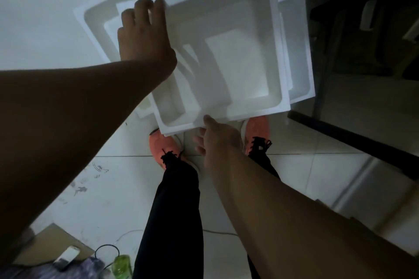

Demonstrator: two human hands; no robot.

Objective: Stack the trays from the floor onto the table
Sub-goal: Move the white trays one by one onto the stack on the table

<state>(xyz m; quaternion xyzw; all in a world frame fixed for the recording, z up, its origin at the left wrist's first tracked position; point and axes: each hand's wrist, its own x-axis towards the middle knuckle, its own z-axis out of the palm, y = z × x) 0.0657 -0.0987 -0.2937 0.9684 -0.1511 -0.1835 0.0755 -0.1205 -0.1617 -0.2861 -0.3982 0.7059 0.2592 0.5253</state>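
A white foam tray [226,29] is held tilted above the floor, its hollow side facing me. My left hand [145,34] grips its far left corner, fingers curled over the rim. My right hand [217,140] holds its near edge from below, thumb on the rim. Beneath it, more white foam trays [95,18] lie in a loose pile on the floor, one [297,47] showing past the right side. The table is not clearly in view.
My feet in orange shoes [165,149] stand on the pale tiled floor just under the tray. A dark metal frame [351,140] and dim furniture sit at right. Cardboard [47,244], a cable and a green bottle [122,265] lie at bottom left.
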